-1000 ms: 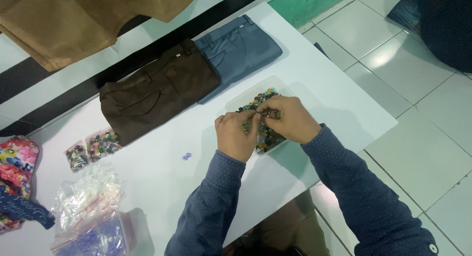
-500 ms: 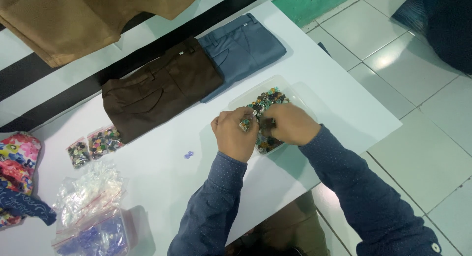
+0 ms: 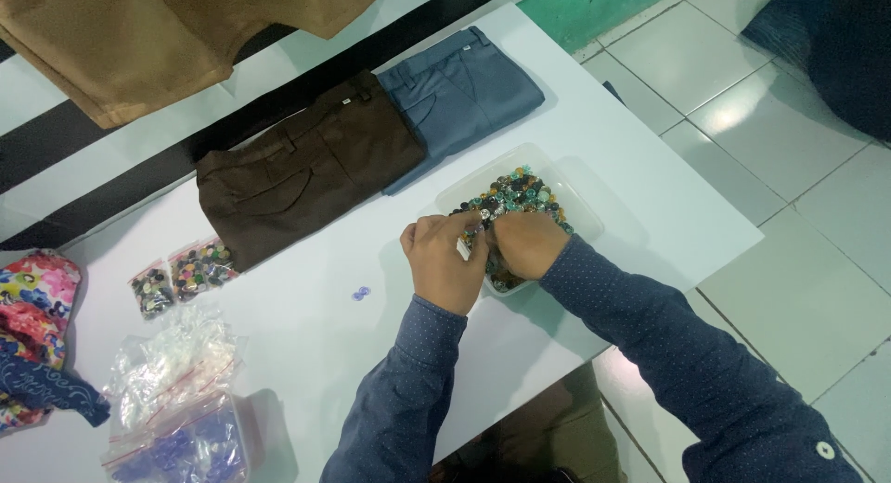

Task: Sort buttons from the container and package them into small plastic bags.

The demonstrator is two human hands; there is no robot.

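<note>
Head view, white table (image 3: 306, 353). I see both hands meeting over a shallow clear plastic tray (image 3: 587, 225) heaped with small mixed-colour buttons (image 3: 516, 193), set toward the right and far part of the table, just right of the folded brown trousers (image 3: 306, 177) and grey-blue trousers (image 3: 459, 93). My left hand (image 3: 444, 263) rests at the tray's left rim, fingers curled together; it appears to pinch something small and pale, though I cannot tell what. My right hand (image 3: 525, 244) lies on the heap, fingers bent into the buttons; what they hold is hidden. I judge the buttons light, hard, smooth and apt to slide or scatter, best taken singly between fingertip and thumb; the tray looks thin and flexible, best held by two opposite rims. Its long axis runs from near-left to far-right. Left lie two small filled bags (image 3: 181, 274) and a pile of zip bags (image 3: 172, 390).
</note>
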